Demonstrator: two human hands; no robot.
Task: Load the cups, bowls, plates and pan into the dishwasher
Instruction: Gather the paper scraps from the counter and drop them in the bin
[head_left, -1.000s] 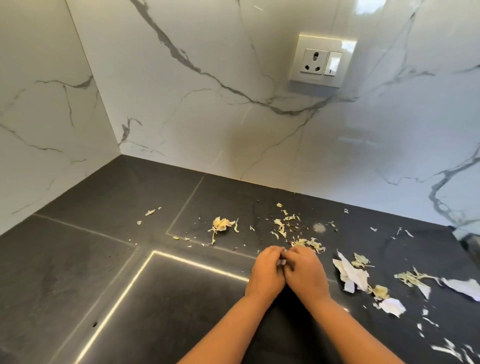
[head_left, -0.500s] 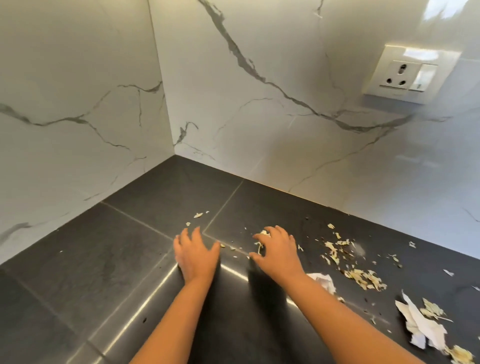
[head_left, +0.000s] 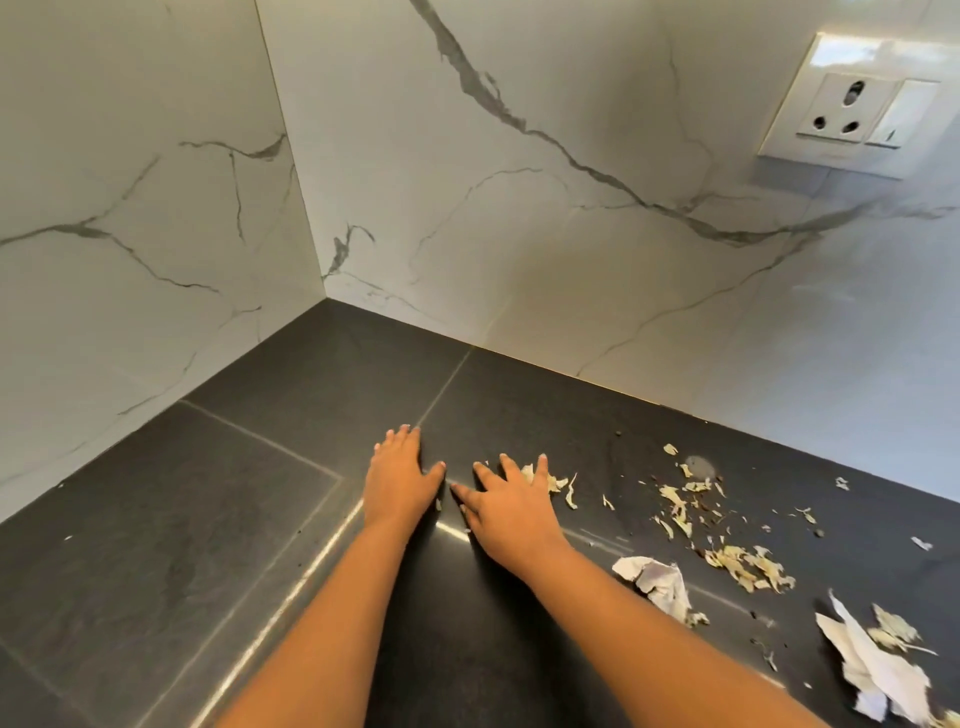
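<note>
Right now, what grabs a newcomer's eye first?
Two hands pressed flat at centre: the left hand on bare dark countertop, the right hand over pale vegetable scraps. More scraps and torn paper trail right. A white wall socket sits top right.

Bright, even light; glare streak on dark countertop (head_left: 156, 545); glossy wall (head_left: 519, 234) reflections; wide-angle edge bending.

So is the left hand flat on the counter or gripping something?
Flat and open: the left hand lies palm down on the dark counter, fingers straight, holding nothing.
</note>
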